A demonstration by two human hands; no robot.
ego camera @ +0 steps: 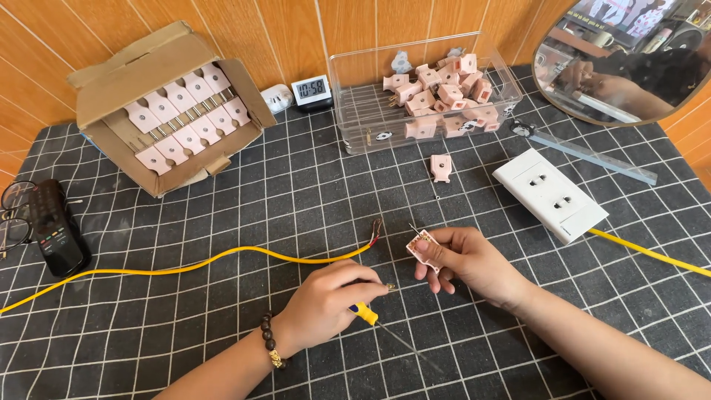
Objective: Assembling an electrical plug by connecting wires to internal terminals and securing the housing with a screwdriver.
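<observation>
- Far out to the left of your left hand (pixel 326 300), a black remote control (pixel 58 226) and a pair of glasses (pixel 13 215) lie at the edge of the dark grid mat (pixel 222 341).
- Up and left of that hand, an open cardboard box (pixel 159 104) shows rows of pale pink plug parts (pixel 189 118).
- A yellow cable (pixel 185 268) snakes across the mat from the left edge and ends in bared copper strands just above your left hand.
- Your left hand, a bead bracelet (pixel 269 342) on its wrist, closes around a yellow-and-blue screwdriver (pixel 364 313); the thin shaft runs down and to the right over the mat.
- Beyond both hands, against the wood-panelled wall, sit a small digital clock (pixel 311 90) and a clear plastic bin (pixel 422 92) heaped with pink plugs.
- Just beside the screwdriver hand, your right hand (pixel 466 261) pinches a pink plug half (pixel 424 247) between fingers and thumb, its open side turned up.
- Above your right hand, one loose pink plug (pixel 441 167) lies alone on the mat.
- Up and right of that hand rests a white two-socket outlet (pixel 549 194) with its own yellow lead, a clear ruler (pixel 592 157) behind it and an oval mirror (pixel 629 55) in the corner.
</observation>
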